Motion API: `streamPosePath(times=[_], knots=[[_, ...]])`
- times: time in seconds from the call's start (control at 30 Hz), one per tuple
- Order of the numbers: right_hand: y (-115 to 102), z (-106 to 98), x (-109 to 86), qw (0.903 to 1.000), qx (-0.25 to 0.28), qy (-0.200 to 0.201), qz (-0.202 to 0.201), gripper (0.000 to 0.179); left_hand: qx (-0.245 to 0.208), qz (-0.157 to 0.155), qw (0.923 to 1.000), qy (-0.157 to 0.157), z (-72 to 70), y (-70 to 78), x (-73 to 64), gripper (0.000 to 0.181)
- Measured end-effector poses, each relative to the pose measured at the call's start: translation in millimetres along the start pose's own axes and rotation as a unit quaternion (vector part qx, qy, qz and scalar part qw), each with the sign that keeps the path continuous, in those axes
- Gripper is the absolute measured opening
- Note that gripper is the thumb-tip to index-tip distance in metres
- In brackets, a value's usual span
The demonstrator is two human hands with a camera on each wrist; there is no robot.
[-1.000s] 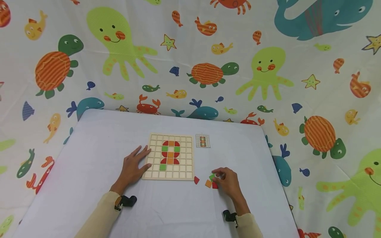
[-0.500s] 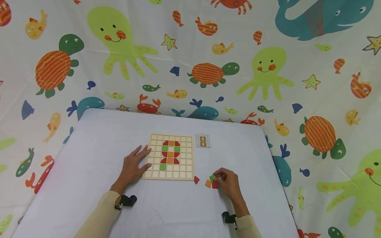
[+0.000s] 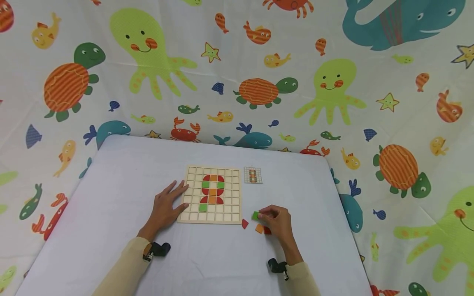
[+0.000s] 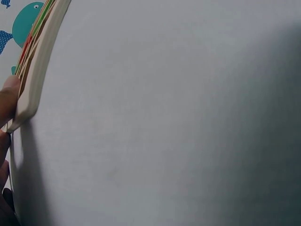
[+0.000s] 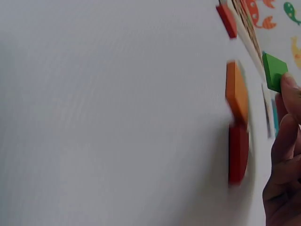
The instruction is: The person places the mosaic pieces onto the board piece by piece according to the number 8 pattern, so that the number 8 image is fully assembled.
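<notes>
A green square tile (image 5: 274,72) is pinched between the thumb and fingers of my right hand (image 3: 277,222), just right of the wooden grid board (image 3: 231,205). Below that hand lie an orange tile (image 3: 259,228) and a red tile (image 3: 267,231); another red tile (image 3: 245,224) sits by the board's lower right corner. My left hand (image 3: 166,207) rests with spread fingers at the board's left edge, its thumb (image 4: 10,92) on the rim in the left wrist view. Red, orange and green tiles fill several cells in the middle of the board, with a green tile (image 3: 203,207) at the lower left of the pattern.
A small card (image 3: 253,175) printed with a grid and coloured pattern lies right of the board's upper corner. The white-covered table (image 3: 148,160) ends at a curtain (image 3: 222,53) with sea animals behind it.
My right hand has picked up the green tile from among the loose pieces and carried it a little left toward the board. The left hand has stayed in place.
</notes>
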State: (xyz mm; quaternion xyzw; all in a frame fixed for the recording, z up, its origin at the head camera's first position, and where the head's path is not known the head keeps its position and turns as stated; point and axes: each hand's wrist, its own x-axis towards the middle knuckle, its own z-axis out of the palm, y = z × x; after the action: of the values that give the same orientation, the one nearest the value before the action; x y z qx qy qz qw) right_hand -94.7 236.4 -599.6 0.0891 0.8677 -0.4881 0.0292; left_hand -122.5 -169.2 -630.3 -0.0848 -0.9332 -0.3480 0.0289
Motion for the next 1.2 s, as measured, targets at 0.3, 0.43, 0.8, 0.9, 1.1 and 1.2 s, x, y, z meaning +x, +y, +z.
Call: streamPosePath(times=[0.3, 0.43, 0.8, 0.9, 1.1, 1.2], knots=[[-28.5, 34.4, 0.8, 0.9984, 0.040, -0.035, -0.019, 0.009, 0.003, 0.000, 1.0000, -0.003, -0.2, -0.2, 0.0, 0.071], [-42.3, 51.1, 1.5, 0.9980, 0.039, -0.042, -0.028, 0.010, 0.006, -0.001, 1.0000, -0.004, -0.2, -0.6, -0.1, 0.071], [-67.3, 96.2, 6.4, 0.9975, -0.018, -0.019, -0.066, 0.008, 0.004, 0.020, 0.9996, 0.019, 1.6, -1.5, 0.0, 0.067], [-70.2, 104.2, 8.1, 0.9980, -0.040, -0.011, -0.048, 0.008, -0.001, 0.014, 0.9998, 0.015, 1.5, -1.4, 0.1, 0.068], [-74.0, 112.5, 11.7, 0.9971, -0.071, -0.009, -0.024, 0.009, 0.003, 0.007, 1.0000, 0.005, 0.9, -1.8, 0.0, 0.069], [-76.7, 113.1, 12.8, 0.9963, -0.080, -0.010, -0.031, 0.010, 0.009, 0.014, 0.9998, 0.012, 1.3, -1.9, 0.0, 0.069]])
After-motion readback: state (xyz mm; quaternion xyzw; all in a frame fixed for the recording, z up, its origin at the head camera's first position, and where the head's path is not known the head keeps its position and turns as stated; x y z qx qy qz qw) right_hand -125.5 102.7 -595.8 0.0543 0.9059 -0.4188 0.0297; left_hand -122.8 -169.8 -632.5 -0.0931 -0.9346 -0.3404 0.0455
